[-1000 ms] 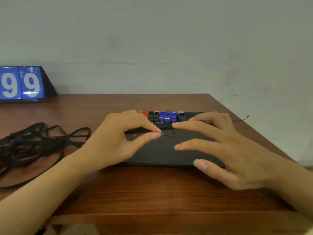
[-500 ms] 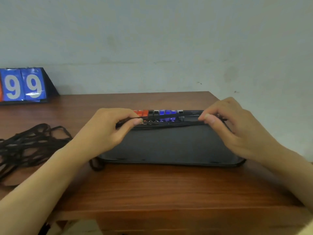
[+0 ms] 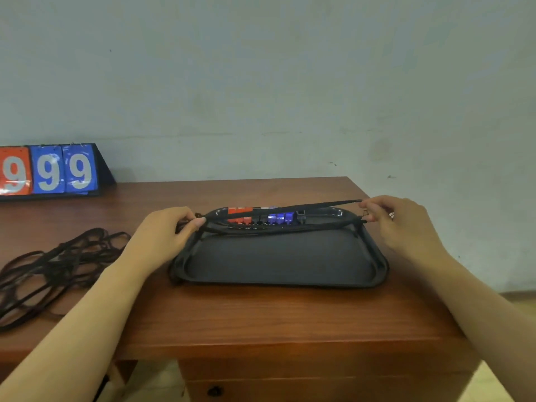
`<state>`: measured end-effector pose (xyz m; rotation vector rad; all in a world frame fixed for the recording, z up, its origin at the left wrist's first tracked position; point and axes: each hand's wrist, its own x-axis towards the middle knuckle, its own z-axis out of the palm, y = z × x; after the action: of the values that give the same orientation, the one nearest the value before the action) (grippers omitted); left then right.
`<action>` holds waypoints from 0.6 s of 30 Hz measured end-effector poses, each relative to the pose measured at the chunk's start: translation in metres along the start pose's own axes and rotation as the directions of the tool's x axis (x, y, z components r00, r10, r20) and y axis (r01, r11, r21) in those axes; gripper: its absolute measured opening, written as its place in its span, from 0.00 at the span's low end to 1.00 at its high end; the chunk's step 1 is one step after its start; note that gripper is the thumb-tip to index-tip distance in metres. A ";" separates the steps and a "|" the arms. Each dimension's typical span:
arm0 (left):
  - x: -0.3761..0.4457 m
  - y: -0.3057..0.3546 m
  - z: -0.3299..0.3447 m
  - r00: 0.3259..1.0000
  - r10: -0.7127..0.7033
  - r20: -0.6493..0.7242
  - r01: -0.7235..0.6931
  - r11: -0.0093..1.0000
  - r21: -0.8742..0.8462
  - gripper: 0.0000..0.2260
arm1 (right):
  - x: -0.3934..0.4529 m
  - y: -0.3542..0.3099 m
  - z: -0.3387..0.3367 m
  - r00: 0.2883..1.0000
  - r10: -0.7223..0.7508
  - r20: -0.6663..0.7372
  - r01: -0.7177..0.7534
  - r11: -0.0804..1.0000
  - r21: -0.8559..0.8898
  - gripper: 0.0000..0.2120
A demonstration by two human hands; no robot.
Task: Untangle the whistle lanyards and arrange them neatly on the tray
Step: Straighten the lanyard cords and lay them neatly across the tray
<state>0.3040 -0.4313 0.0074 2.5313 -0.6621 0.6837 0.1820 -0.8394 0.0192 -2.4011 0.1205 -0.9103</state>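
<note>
Hands moved apart, lanyard stretched over tray.

Single head-worn wide-angle view, looking forward and down from close above the near edge of the table, facing the pale wall behind, forearms entering from below.
</note>
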 end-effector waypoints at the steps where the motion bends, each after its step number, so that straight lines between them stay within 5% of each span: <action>1: 0.000 -0.001 0.000 1.000 -0.008 0.002 0.008 1.000 -0.003 0.11 | 0.000 0.001 0.000 1.000 0.013 0.004 -0.013 1.000 0.012 0.10; 18: -0.007 -0.003 -0.007 0.915 -0.368 -0.164 0.368 0.929 -0.033 0.28 | 0.003 0.027 0.005 0.996 0.064 -0.060 -0.073 0.983 -0.171 0.09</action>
<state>0.2979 -0.4233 0.0085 2.4627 -0.1180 0.7441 0.1910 -0.8600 0.0036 -2.5140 0.3125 -0.9682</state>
